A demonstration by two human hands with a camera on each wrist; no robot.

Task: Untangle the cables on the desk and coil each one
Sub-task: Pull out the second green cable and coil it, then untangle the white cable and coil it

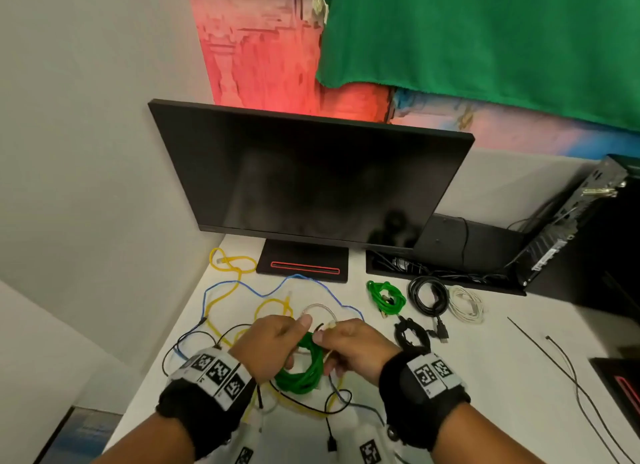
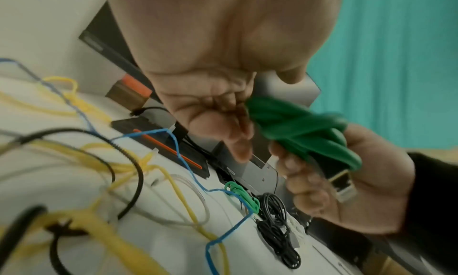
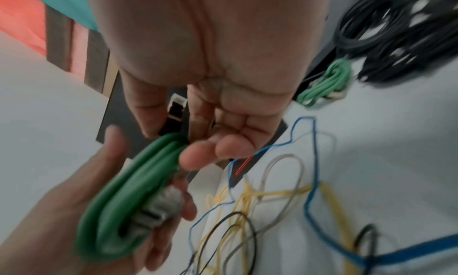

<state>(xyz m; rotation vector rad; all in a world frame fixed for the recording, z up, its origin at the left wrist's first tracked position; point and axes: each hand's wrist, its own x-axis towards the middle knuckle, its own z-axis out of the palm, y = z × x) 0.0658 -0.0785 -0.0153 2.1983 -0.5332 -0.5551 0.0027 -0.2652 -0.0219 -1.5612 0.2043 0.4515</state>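
Observation:
A green cable wound into a coil (image 1: 304, 366) hangs just above the white desk (image 1: 502, 353), held between both hands. My left hand (image 1: 273, 346) grips the coil's left side, fingers curled round the strands (image 2: 297, 126). My right hand (image 1: 349, 342) holds the other side and pinches the cable's plug (image 3: 176, 111) between thumb and finger. Under and behind the hands lie tangled loose cables: yellow (image 1: 228, 266), blue (image 1: 263, 292), thin black (image 1: 194, 335) and clear (image 1: 322, 308).
Coiled cables lie in a row at the right: green (image 1: 386, 297), black (image 1: 427, 295), white (image 1: 465, 304) and a small black one (image 1: 410, 332). A monitor (image 1: 311, 176) stands behind, beside an open black cable box (image 1: 450, 256). Thin black ties (image 1: 571, 377) lie at the right.

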